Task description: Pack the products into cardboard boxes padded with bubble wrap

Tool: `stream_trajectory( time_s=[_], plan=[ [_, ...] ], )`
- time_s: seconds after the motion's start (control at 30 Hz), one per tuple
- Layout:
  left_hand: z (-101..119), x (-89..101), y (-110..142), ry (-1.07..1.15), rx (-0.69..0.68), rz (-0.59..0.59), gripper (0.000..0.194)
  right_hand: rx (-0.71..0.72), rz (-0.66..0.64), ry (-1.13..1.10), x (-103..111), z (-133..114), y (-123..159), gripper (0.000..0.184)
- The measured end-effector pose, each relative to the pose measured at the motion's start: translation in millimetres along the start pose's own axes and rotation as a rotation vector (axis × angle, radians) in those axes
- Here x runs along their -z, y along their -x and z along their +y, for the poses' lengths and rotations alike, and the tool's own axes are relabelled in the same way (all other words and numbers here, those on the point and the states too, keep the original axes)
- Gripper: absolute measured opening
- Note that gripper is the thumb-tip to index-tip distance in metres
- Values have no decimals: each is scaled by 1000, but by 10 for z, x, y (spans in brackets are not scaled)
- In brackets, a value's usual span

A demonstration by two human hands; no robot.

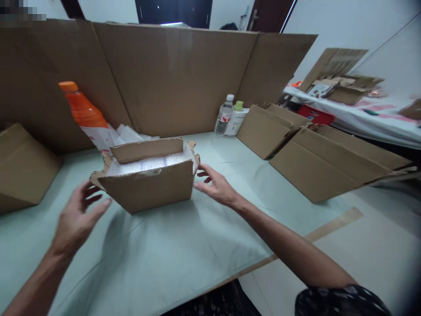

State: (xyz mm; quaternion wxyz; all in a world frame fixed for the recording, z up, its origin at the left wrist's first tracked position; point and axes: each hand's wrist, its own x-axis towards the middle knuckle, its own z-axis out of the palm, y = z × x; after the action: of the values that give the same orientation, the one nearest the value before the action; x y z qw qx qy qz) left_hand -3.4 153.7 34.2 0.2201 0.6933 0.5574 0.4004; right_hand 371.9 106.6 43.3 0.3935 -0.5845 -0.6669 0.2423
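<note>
Carton (148, 191) in head view: stands open-topped on pale green table cover (164, 259), left of centre; contains bubble wrap (144, 166). Left hand (75, 215): at left end, thumb and fingers apart. Right hand (217, 186): at right end, thumb and fingers apart. Contact at either end: not discernible. Orange bottle (87, 112): behind carton, to left.

The box (148, 191) left of centre is plain brown, the bubble wrap (141, 166) in it whitish, the surface (184, 250) pale mint green. At upper left an orange bottle (87, 112) has an orange cap (68, 86); right of centre, a clear bottle (221, 127) has a red-and-white label (225, 117). The sleeve (338, 302) at lower right is black with pale specks.
</note>
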Motion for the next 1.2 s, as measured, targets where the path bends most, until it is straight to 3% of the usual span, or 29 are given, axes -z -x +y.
stream_trajectory(
  time_s=[0.03, 0.07, 0.13, 0.2, 0.3, 0.37, 0.43, 0.53, 0.67, 0.8, 0.9, 1.03, 1.2],
  plan=[
    [40, -156, -1, 93, 94, -61, 68, -2, -34, 8, -112, 27, -18, 64],
    [107, -309, 1, 140, 137, -44, 69, -7, -44, 21, -196, 34, -39, 65],
    [273, -567, 38, 181, 114, 37, 71, -50, -12, 47, -265, 25, -52, 56],
    [410, -721, 142, 245, 59, 32, 74, -105, 26, 53, -221, 37, -9, 47],
    [475, -746, 395, 280, -38, 8, 80, -114, 33, 23, -92, 118, 61, 44],
    [435, -648, 586, 258, -80, 29, 80, -98, -5, -12, -85, 154, 17, 46],
    [340, -485, 778, 211, -77, 74, 79, -66, -83, -48, -212, 117, -129, 49],
    [86, -177, 1099, 99, 16, 169, 76, 37, -213, -115, -672, -118, -481, 53],
    [-394, 247, 1584, 4, 247, 305, 80, 203, -350, -253, -1645, -672, -899, 52],
    [-702, 695, 1840, 80, 461, 492, 81, 362, -491, -208, -2666, -1313, -982, 45],
    [-742, 955, 1788, 117, 463, 662, 86, 389, -530, -16, -3249, -1691, -908, 44],
    [-796, 1051, 1629, 150, 449, 735, 94, 430, -558, 99, -3732, -1887, -846, 49],
    [-1011, 1026, 1448, 140, 439, 762, 94, 628, -568, 116, -4083, -1743, -909, 69]
  ],
)
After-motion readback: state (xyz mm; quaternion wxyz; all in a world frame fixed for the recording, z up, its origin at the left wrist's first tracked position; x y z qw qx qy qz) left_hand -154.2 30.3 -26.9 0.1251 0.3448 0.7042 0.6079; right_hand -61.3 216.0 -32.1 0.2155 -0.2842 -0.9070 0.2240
